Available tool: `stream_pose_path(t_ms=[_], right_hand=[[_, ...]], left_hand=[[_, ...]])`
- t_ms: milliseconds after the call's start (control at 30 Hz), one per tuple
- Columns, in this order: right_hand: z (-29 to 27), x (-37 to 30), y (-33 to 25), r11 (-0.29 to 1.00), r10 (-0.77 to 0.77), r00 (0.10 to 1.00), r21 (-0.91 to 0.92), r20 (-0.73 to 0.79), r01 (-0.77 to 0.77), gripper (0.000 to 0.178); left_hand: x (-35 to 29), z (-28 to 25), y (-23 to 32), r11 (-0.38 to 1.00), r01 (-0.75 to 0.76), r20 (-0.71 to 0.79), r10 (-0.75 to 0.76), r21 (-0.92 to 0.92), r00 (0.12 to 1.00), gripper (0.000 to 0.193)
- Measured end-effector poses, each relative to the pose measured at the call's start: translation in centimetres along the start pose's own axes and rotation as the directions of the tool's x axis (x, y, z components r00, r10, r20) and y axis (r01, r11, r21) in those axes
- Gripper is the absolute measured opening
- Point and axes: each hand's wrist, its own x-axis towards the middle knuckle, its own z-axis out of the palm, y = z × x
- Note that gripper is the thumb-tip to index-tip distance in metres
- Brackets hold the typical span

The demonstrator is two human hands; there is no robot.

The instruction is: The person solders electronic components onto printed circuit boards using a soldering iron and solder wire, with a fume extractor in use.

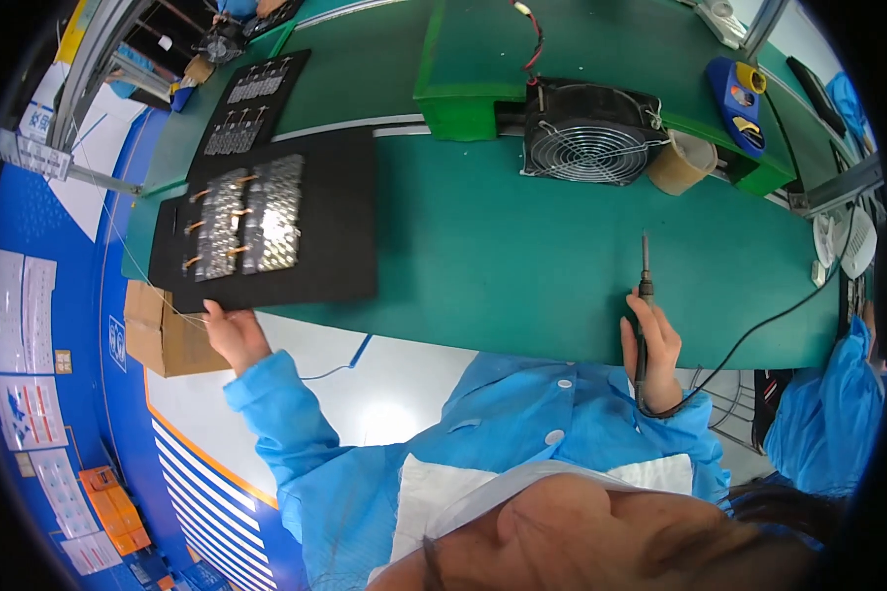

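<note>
My left hand (235,336) is closed on the near edge of a flat black board (340,217). On the board lie rows of small silvery parts (272,212) with short orange tabs. The board covers the left end of the green bench. In my right hand (655,347) is a soldering iron (646,281), its metal tip pointing away from me over the bench top and touching nothing. Its black cord (749,347) runs off to the right.
A black fan (589,138) with a wire guard stands at the back, beside a tape roll (682,163) and a green block (460,116). A blue holder (739,103) stands back right. Another black board (256,103) lies back left. A cardboard box (168,335) sits below the left edge. A blue-sleeved person (826,404) is at right.
</note>
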Motion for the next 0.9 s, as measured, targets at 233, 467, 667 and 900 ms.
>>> stream_pose_path(t_ms=[233, 467, 667, 900], right_hand=[[-0.3, 0.0, 0.0, 0.999, -0.021, 0.997, -0.031, 0.07, 0.023, 0.044], [0.3, 0.0, 0.1, 0.993, -0.076, 0.997, -0.096, -0.004, 0.075, 0.047], [0.1, -0.1, -0.1, 0.995, -0.036, 0.999, -0.096, 0.008, 0.037, 0.042], [0.0, 0.4, -0.5, 0.994, -0.048, 0.997, -0.094, 0.053, 0.053, 0.044]], left_hand=[[14.7, 8.0, -2.6, 0.997, -0.017, 0.154, 0.029, -0.078, 0.988, 0.03], [23.2, 18.3, -8.4, 0.986, 0.092, 0.103, -0.079, -0.137, 0.992, 0.039], [19.4, 24.4, -14.2, -0.182, -0.525, 0.555, 0.22, 0.831, 0.802, 0.063], [14.2, 27.9, -21.0, -0.231, -0.674, 0.707, 0.108, 0.702, 0.699, 0.055]])
